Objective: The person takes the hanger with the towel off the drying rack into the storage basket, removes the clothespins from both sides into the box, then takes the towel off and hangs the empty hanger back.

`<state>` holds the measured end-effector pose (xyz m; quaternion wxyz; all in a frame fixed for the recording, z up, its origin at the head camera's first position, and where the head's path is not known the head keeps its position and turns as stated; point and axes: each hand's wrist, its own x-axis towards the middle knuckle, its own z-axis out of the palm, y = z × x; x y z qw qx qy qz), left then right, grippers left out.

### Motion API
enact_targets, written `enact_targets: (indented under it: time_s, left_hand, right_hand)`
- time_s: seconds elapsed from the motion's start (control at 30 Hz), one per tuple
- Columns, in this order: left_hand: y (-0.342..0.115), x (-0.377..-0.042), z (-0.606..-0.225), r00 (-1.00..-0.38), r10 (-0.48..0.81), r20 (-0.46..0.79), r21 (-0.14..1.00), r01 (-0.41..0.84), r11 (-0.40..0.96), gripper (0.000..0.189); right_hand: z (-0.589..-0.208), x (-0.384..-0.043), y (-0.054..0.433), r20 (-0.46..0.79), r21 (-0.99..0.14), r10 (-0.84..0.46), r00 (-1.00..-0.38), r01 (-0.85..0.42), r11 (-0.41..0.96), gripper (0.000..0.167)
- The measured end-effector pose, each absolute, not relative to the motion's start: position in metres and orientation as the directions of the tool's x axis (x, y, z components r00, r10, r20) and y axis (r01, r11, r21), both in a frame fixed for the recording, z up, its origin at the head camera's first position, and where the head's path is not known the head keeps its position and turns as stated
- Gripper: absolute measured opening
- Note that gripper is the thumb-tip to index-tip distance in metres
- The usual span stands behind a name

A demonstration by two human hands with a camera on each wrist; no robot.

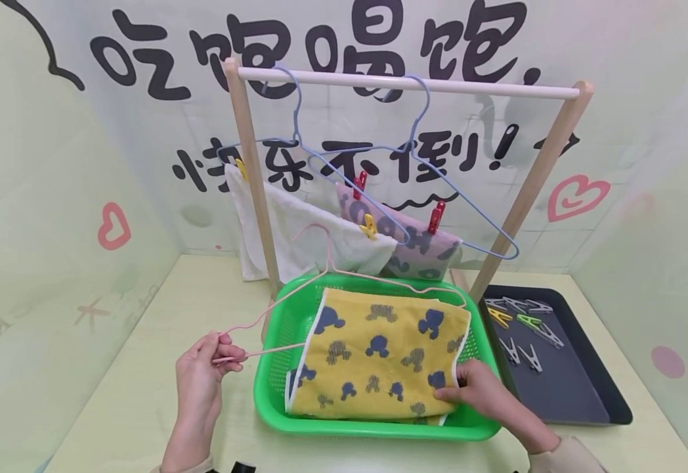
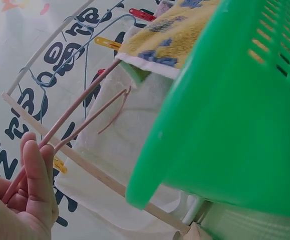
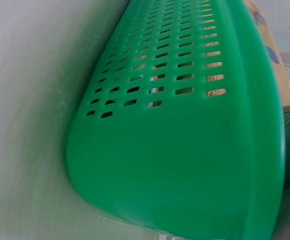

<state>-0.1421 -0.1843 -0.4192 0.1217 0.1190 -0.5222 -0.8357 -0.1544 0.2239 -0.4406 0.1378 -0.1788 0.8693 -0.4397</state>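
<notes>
My left hand (image 1: pixel 205 364) grips the left corner of a pink wire hanger (image 1: pixel 330 263), its fingers curled round the wire. The hanger slants over a green basket (image 1: pixel 305 427), hook upward. A yellow towel (image 1: pixel 394 374) with blue and grey bear-head shapes and white edging covers much of the hanger's lower bar, which disappears behind its left edge. At the towel's lower right, my right hand (image 1: pixel 482 391) pinches the edge, thumb on the front and fingers mostly hidden. In the right wrist view, the basket wall (image 3: pixel 175 160) hides most of the work.
Behind the basket stands a wooden rack (image 1: pixel 518 190) with a white rail (image 1: pixel 403 81). Two blue hangers (image 1: pixel 423 118) there carry a white towel (image 1: pixel 297 223) and a pink patterned cloth (image 1: pixel 403 223), clipped with yellow and red pegs. A dark tray (image 1: pixel 574 387) holds several clothes pegs (image 1: pixel 527 320).
</notes>
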Motion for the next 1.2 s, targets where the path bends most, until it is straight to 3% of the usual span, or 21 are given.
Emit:
enact_targets:
  time_s: [0.27,0.57,0.67,0.87,0.97,1.03,1.2]
  left_hand:
    - [-0.187,-0.143,-0.418,-0.943,-0.324,-0.072,0.902,0.078,-0.425,0.033]
    - [-0.185,-0.141,-0.421,-0.953,-0.298,-0.053,0.908,0.078,-0.411,0.033]
    - [-0.185,-0.141,-0.422,-0.953,-0.298,-0.048,0.913,0.079,-0.4,0.033]
    - [-0.187,-0.139,-0.423,-0.966,-0.259,-0.017,0.919,0.087,-0.385,0.034]
    - [-0.187,-0.137,-0.424,-0.973,-0.23,0.011,0.915,0.102,-0.39,0.034]
    - [-0.187,-0.137,-0.424,-0.978,-0.209,0.024,0.915,0.106,-0.39,0.034]
    - [-0.184,-0.137,-0.426,-0.985,-0.168,0.034,0.921,0.096,-0.378,0.035]
  right_hand:
    - [-0.445,-0.154,0.221,-0.043,-0.725,-0.42,-0.906,-0.261,0.637,0.04]
    - [-0.448,-0.158,0.215,0.055,-0.686,-0.416,-0.908,-0.337,0.645,0.056]
    - [-0.445,-0.159,0.216,0.038,-0.689,-0.412,-0.91,-0.322,0.649,0.052]
    - [-0.427,-0.164,0.232,0.022,-0.731,-0.24,-0.97,-0.18,0.658,0.017]
    - [-0.416,-0.167,0.243,0.017,-0.832,-0.087,-0.996,-0.062,0.552,0.025]
    - [-0.409,-0.168,0.249,-0.014,-0.911,-0.006,-1.0,0.01,0.412,0.031]
    - [-0.397,-0.167,0.258,-0.093,-0.982,-0.046,-0.995,0.084,0.171,0.045]
